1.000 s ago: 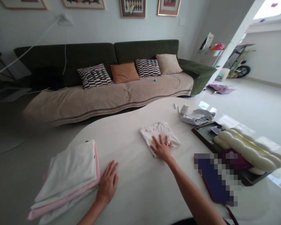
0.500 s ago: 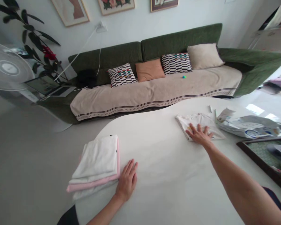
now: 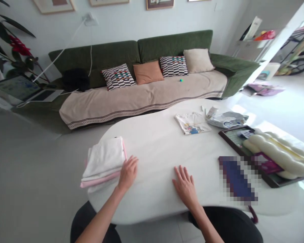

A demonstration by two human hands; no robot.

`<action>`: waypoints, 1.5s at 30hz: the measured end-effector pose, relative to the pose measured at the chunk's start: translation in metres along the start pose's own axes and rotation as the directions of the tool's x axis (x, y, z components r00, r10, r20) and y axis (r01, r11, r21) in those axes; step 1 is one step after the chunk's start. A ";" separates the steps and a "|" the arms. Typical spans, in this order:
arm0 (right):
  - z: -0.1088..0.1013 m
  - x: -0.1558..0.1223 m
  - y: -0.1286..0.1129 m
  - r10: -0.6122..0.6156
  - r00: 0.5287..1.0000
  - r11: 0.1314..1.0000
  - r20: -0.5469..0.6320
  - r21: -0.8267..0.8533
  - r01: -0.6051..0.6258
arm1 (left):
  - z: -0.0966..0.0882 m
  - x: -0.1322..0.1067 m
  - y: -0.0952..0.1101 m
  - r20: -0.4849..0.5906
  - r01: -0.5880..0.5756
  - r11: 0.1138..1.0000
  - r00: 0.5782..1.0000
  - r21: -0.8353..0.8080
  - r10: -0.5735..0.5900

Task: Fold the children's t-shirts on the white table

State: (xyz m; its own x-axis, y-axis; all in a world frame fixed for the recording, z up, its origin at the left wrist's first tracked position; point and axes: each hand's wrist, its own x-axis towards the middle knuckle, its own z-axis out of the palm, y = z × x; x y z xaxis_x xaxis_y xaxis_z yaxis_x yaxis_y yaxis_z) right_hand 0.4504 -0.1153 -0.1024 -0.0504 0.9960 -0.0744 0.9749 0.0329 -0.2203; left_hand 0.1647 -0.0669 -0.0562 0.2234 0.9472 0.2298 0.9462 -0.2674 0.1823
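My left hand (image 3: pixel 128 171) rests at the right side of a stack of folded clothes (image 3: pixel 105 157), white on top with pink below. Its fingers are stretched out and it grips nothing. On the bare tabletop, my right hand (image 3: pixel 184 184) lies flat with fingers spread. A folded white shirt (image 3: pixel 193 123) with a coloured print is farther off toward the table's far right side, apart from both hands.
The white table (image 3: pixel 152 148) has a rounded edge. At right are a crumpled plastic bag (image 3: pixel 228 118), a dark-rimmed tray (image 3: pixel 233 143) holding a cream puffy object (image 3: pixel 276 152), and a blurred-out dark blue item (image 3: pixel 236 179). Behind stands a green sofa (image 3: pixel 177 40).
My right hand has left the folded white shirt and come back toward me onto the table. My left hand stays beside the stack. The view has turned rightward, showing more of the tray.
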 end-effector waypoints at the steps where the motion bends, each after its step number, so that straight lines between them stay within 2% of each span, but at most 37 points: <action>1: -0.003 -0.005 0.001 -0.005 1.000 1.000 0.021 0.009 0.005 | -0.010 -0.004 -0.011 -0.048 0.095 0.994 0.995 0.058 -0.092; 3: -0.011 -0.008 0.002 -0.012 0.998 1.000 0.058 0.025 0.011 | -0.025 -0.016 -0.036 -0.117 0.308 0.937 0.949 0.165 -0.291; 4: -0.014 -0.008 0.002 -0.011 0.997 1.000 0.074 0.029 0.008 | -0.029 -0.022 -0.050 -0.110 0.357 0.914 0.934 0.193 -0.341; 8: -0.022 -0.006 -0.001 0.009 0.993 1.000 0.114 0.026 -0.013 | -0.039 -0.033 -0.088 0.009 0.299 0.945 0.953 0.133 -0.302; 10: -0.024 -0.006 -0.002 0.010 0.993 0.999 0.115 0.030 -0.013 | -0.050 -0.027 -0.095 0.048 0.366 0.928 0.928 0.067 -0.369; 12: -0.025 -0.007 -0.001 0.007 0.994 0.999 0.112 0.037 -0.012 | -0.066 -0.016 -0.092 0.061 0.496 0.868 0.866 0.031 -0.497; 14: -0.025 -0.008 -0.001 0.003 0.994 0.999 0.113 0.044 -0.008 | -0.082 -0.003 -0.079 -0.023 0.578 0.816 0.816 0.020 -0.578; 15: -0.025 -0.008 -0.001 0.002 0.993 0.999 0.114 0.047 -0.007 | -0.089 0.003 -0.068 -0.087 0.580 0.815 0.812 0.014 -0.576; 17: -0.025 -0.008 -0.001 0.000 0.993 0.999 0.119 0.052 -0.006 | -0.094 0.013 -0.042 -0.144 0.499 0.866 0.858 0.013 -0.493; 19: -0.026 -0.008 0.000 0.000 0.992 0.998 0.129 0.056 -0.008 | -0.089 0.020 -0.018 -0.066 0.378 0.925 0.924 0.023 -0.376; 21: -0.027 -0.007 0.001 -0.005 0.990 0.998 0.141 0.061 -0.003 | -0.077 0.021 -0.004 0.027 0.331 0.942 0.943 0.054 -0.333; 23: -0.028 -0.007 0.003 -0.022 0.989 0.998 0.149 0.068 0.012 | -0.062 0.016 -0.007 0.055 0.393 0.912 0.914 0.118 -0.401; 25: -0.027 -0.007 0.006 -0.038 0.988 0.997 0.152 0.073 0.027 | -0.049 0.005 -0.023 0.059 0.456 0.876 0.881 0.157 -0.470; 26: -0.026 -0.007 0.006 -0.042 0.988 0.997 0.151 0.071 0.031 | -0.045 -0.001 -0.034 0.054 0.462 0.873 0.879 0.156 -0.474; 29: -0.024 -0.007 0.007 -0.041 0.989 0.998 0.141 0.059 0.032 | -0.038 -0.015 -0.067 0.011 0.417 0.904 0.908 0.092 -0.420; 31: -0.024 -0.007 0.006 -0.037 0.990 0.998 0.133 0.055 0.030 | -0.042 -0.016 -0.083 0.025 0.426 0.904 0.904 0.033 -0.427; 33: -0.025 -0.008 0.005 -0.037 0.991 0.998 0.132 0.058 0.029 | -0.051 -0.010 -0.091 0.100 0.496 0.868 0.865 -0.033 -0.491; 35: -0.026 -0.009 0.003 -0.035 0.991 0.997 0.130 0.070 0.027 | -0.063 0.002 -0.088 0.122 0.569 0.812 0.822 -0.129 -0.557; 37: -0.027 -0.009 0.003 -0.035 0.992 0.995 0.118 0.093 0.024 | -0.076 0.015 -0.073 0.044 0.563 0.786 0.819 -0.258 -0.572; 39: -0.027 -0.008 0.004 -0.038 0.995 0.990 0.095 0.141 0.024 | -0.086 0.027 -0.044 -0.085 0.427 0.825 0.869 -0.371 -0.488; 40: -0.027 -0.006 0.006 -0.043 0.996 0.983 0.073 0.179 0.029 | -0.090 0.031 -0.026 -0.111 0.327 0.856 0.910 -0.402 -0.399; 41: -0.028 -0.003 0.009 -0.054 0.998 0.973 0.038 0.225 0.044 | -0.093 0.032 -0.007 -0.087 0.215 0.881 0.957 -0.422 -0.276; 42: -0.029 0.000 0.013 -0.068 0.998 0.959 -0.010 0.276 0.068 | -0.095 0.032 0.011 0.000 0.114 0.892 0.992 -0.437 -0.127; 43: -0.032 0.003 0.017 -0.079 0.994 0.941 -0.073 0.325 0.098 | -0.096 0.031 0.027 0.139 0.041 0.888 0.990 -0.458 0.026; 44: -0.035 0.008 0.022 -0.081 0.987 0.922 -0.141 0.365 0.128 | -0.095 0.028 0.041 0.308 0.008 0.875 0.938 -0.485 0.162; 45: -0.039 0.012 0.027 -0.076 0.976 0.905 -0.205 0.396 0.153 | -0.093 0.026 0.050 0.469 0.015 0.864 0.844 -0.504 0.259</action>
State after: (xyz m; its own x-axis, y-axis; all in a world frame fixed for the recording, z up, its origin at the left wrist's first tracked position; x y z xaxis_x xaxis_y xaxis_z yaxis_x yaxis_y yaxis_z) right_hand 0.4844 -0.0995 -0.0710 -0.0785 0.9866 0.1432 0.7889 0.1493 -0.5961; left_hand 0.1967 -0.0718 0.0476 0.5439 0.8132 -0.2069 0.7023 -0.3062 0.6427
